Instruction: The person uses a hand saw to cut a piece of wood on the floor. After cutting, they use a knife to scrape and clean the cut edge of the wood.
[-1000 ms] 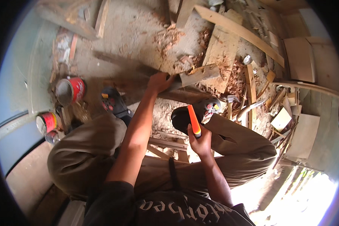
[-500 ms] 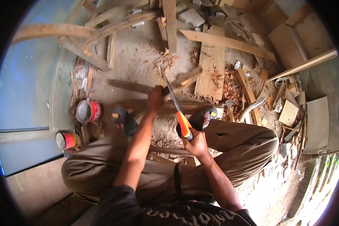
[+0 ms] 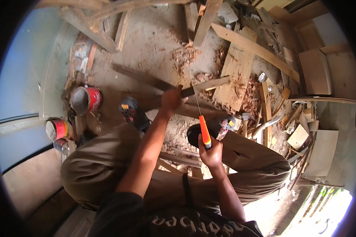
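Your left hand (image 3: 172, 99) keeps a clenched grip on the wood (image 3: 213, 84), seemingly steadying it against the saw (image 3: 204, 129) your right hand (image 3: 211, 153) grasps.

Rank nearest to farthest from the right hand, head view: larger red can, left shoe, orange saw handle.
1. Orange saw handle: gripped in the right hand.
2. Left shoe: forward and to the left.
3. Larger red can: farther left still.

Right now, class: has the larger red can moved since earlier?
No: the larger red can stands as before, right of the blue panel; only the view shifted.
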